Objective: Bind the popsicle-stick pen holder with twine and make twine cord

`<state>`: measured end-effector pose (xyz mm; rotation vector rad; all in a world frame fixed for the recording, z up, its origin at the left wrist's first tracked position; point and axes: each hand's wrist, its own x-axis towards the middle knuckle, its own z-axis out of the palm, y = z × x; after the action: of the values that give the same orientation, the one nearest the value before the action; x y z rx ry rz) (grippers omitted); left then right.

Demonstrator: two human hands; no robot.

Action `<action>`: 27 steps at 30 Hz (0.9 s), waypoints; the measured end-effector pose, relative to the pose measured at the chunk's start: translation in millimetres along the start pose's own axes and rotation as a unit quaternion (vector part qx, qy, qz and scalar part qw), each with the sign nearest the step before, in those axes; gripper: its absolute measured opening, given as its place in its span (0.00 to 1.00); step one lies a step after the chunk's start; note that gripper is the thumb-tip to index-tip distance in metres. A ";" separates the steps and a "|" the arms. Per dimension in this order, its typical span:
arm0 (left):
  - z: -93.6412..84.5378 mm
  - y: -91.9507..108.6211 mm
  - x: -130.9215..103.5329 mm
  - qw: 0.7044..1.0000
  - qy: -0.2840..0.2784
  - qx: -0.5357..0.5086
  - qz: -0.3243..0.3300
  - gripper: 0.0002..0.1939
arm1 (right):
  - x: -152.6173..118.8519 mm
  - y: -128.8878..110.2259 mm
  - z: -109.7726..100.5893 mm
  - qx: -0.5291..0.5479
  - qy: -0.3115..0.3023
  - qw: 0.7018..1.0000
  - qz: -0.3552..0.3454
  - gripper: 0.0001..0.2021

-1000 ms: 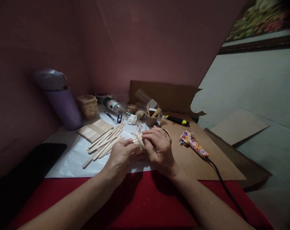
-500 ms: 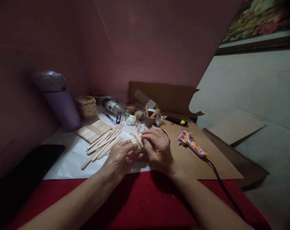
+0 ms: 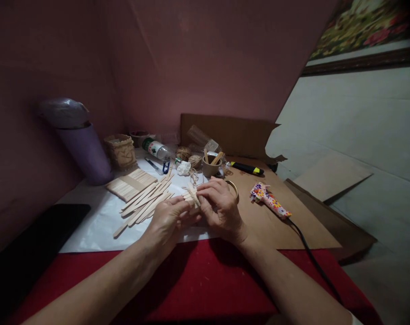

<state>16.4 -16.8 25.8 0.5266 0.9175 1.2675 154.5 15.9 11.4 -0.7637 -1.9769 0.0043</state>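
Between my hands is a small piece made of pale craft sticks (image 3: 190, 197) with twine across it; my fingers cover much of it. My left hand (image 3: 171, 217) grips its left side, thumb on top and fingers underneath. My right hand (image 3: 221, 207) is closed on its right side, fingertips pressed at the twine (image 3: 194, 197). Just left of my left hand, loose craft sticks (image 3: 147, 203) lie spread over white paper (image 3: 89, 230). Partly behind my right hand shows a roll of tape (image 3: 234, 188).
A glue gun (image 3: 270, 201) with a black cord lies on cardboard (image 3: 302, 232) at right. A utility knife (image 3: 247, 168), a small pot (image 3: 211, 168) holding sticks, twine balls (image 3: 183, 153) and a plastic bottle (image 3: 156, 149) stand or lie behind. Left are bundled sticks (image 3: 132, 184) and a purple tumbler (image 3: 86, 151).
The view has shifted slightly, so everything sits a little further left and up. Both hands keep their hold on the craft-stick piece, with hardly any change in the fingers.
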 end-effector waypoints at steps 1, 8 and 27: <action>-0.1 -0.6 -0.3 1.000 -0.011 -0.002 0.001 0.06 | 0.4 -0.1 -0.3 0.000 0.003 1.000 0.002 0.07; 0.1 -1.8 1.3 1.000 -0.022 0.009 0.002 0.10 | -0.3 0.2 -0.1 0.006 -0.003 1.000 -0.003 0.07; 0.5 -2.2 -1.6 1.000 -0.025 -0.003 -0.001 0.10 | 0.2 0.3 0.9 0.021 0.004 1.000 0.010 0.06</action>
<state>18.0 -18.8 24.8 0.5502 0.8707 1.2506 153.9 16.5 11.0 -0.7540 -1.9557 0.0543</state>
